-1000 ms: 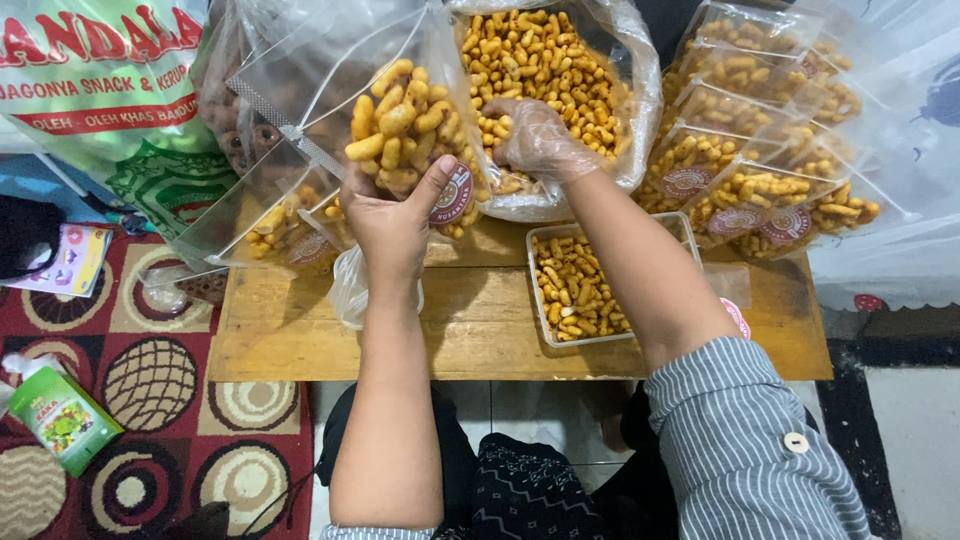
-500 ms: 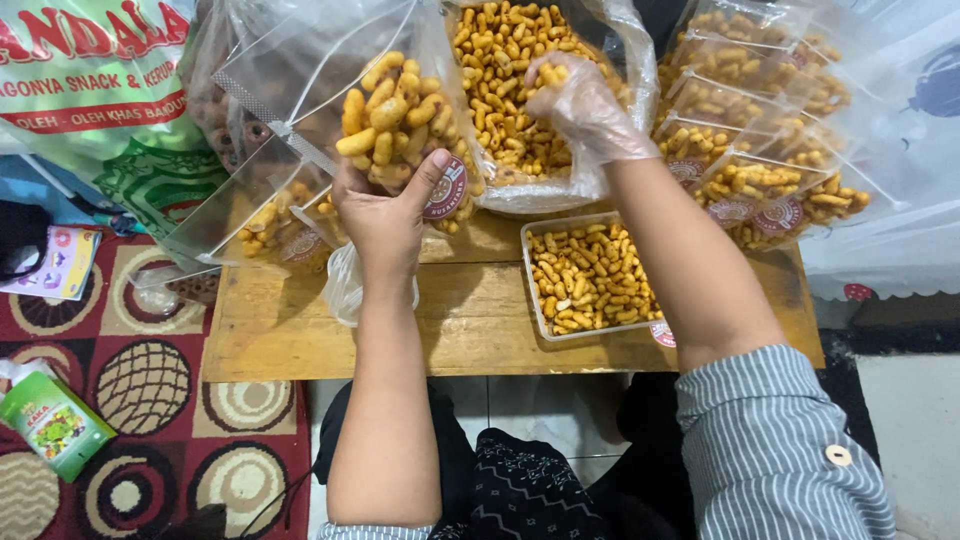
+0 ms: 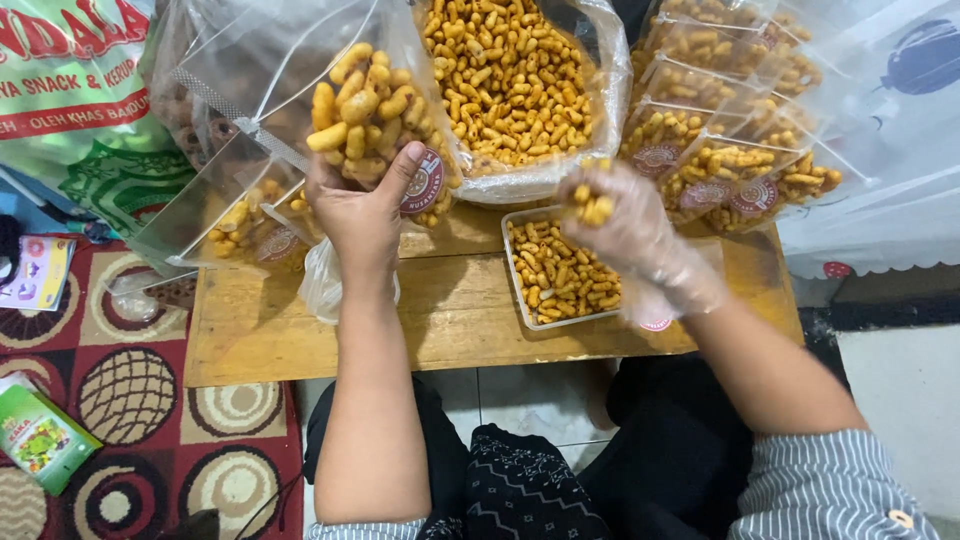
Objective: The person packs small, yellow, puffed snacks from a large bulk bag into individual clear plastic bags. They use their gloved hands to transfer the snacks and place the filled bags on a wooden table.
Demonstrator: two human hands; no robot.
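My left hand (image 3: 362,205) holds up a clear plastic pouch (image 3: 372,120) partly filled with yellow puffed snacks; a round red sticker shows on its front. My right hand (image 3: 622,222), in a thin clear plastic glove, is closed on a small handful of snacks (image 3: 592,200) above a shallow clear tray (image 3: 560,268) of the same snacks. Behind both hands lies a large open plastic bag (image 3: 515,75) full of yellow snacks.
A low wooden table (image 3: 450,320) carries the tray. Several filled, stickered pouches (image 3: 730,165) are stacked at the right, and more pouches (image 3: 240,215) lie at the left. A green printed sack (image 3: 80,90) sits far left. A patterned red rug (image 3: 120,400) with a small green packet (image 3: 38,440) covers the floor.
My right hand drew back from the big bag toward the tray, now closed on a handful of snacks. My left hand kept the pouch raised.
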